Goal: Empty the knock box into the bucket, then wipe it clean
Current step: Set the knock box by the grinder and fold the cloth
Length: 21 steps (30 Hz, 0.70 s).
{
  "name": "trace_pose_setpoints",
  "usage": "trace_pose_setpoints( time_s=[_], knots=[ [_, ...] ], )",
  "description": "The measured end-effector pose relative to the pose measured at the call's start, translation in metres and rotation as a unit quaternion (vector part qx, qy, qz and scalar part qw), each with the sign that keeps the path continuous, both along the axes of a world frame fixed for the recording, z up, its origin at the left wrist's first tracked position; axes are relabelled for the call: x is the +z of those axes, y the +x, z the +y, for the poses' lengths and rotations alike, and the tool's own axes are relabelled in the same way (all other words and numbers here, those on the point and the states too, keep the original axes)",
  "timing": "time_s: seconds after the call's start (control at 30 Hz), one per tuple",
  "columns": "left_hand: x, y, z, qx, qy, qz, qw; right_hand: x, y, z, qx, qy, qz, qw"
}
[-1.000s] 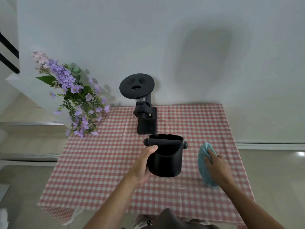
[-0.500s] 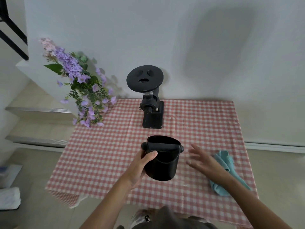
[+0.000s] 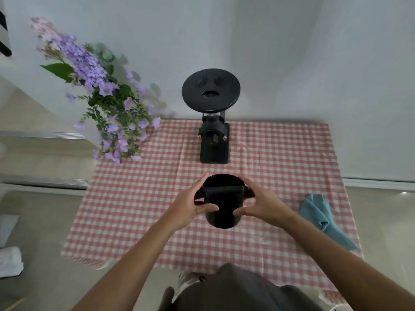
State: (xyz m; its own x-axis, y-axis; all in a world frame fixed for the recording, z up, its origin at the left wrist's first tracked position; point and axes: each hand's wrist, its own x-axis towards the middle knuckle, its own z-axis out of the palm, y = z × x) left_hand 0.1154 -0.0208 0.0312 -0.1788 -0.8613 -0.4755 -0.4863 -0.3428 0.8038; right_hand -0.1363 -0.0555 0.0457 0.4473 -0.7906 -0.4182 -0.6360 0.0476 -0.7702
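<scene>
The black knock box [image 3: 222, 217] with its cross bar sits upright in the middle of the red-checked tablecloth [image 3: 139, 198]. My left hand [image 3: 190, 205] wraps its left side and my right hand [image 3: 260, 204] wraps its right side, thumbs across the front wall. A blue cloth [image 3: 323, 218] lies crumpled on the table at the right, apart from both hands. No bucket shows in this view.
A black coffee grinder [image 3: 214, 135] with a round lid stands behind the knock box near the wall. Purple flowers [image 3: 107, 104] hang over the table's back left corner. White towels [image 3: 10, 261] lie on the floor at the left.
My right hand let go of the blue cloth, left it on the table at the right, and moved over to grip the knock box's right side. The left hand stayed on the box.
</scene>
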Motion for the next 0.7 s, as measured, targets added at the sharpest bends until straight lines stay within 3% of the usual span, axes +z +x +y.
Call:
trace_pose_setpoints(
  time_s=[0.17,0.37,0.7],
  knots=[
    [-0.013,0.019,-0.043,-0.074,-0.007,-0.059,0.995,-0.019,0.026,-0.025,0.012,-0.061,0.042,0.997],
    [-0.044,0.025,-0.079,-0.157,-0.084,-0.205,0.962,-0.055,0.046,-0.05,-0.004,-0.082,0.109,0.991],
    [-0.081,0.029,-0.095,-0.159,-0.146,-0.243,0.946,-0.097,0.068,-0.072,-0.009,-0.147,0.193,0.97]
  ],
)
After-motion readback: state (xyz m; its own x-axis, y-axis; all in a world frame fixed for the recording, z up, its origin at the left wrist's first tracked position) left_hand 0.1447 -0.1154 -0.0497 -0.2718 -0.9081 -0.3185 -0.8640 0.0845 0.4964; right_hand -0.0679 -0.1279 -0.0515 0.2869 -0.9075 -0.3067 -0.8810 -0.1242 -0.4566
